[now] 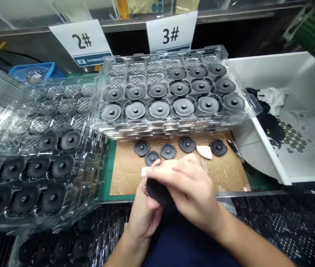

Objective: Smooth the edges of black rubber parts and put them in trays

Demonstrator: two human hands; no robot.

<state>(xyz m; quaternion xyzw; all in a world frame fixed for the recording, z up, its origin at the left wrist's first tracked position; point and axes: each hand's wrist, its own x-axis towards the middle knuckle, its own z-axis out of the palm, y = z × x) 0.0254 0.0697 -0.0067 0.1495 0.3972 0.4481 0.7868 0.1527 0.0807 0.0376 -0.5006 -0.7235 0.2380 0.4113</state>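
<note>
A black rounded disc (159, 191) is held tilted between my two hands, close to my body at the cardboard's front edge. My left hand (145, 213) grips it from the left and below, fingers closed. From the right, my right hand (192, 185) closes over its upper edge; a white patch, perhaps a covering, shows at one fingertip. Just beyond, several similar black discs with a small central stud, among them one disc (168, 151), lie on a cardboard sheet (124, 178). A pale wedge-shaped piece (204, 151) rests between two of them.
Behind the cardboard stands a stack of clear trays (160, 122) with discs in many pockets. Another tray stack (71, 178) is at left. On the right, a white bin (274, 155) holds dark pieces and stickers, with a pen-like tool (234, 148) beside it. Number signs (171, 33) hang behind.
</note>
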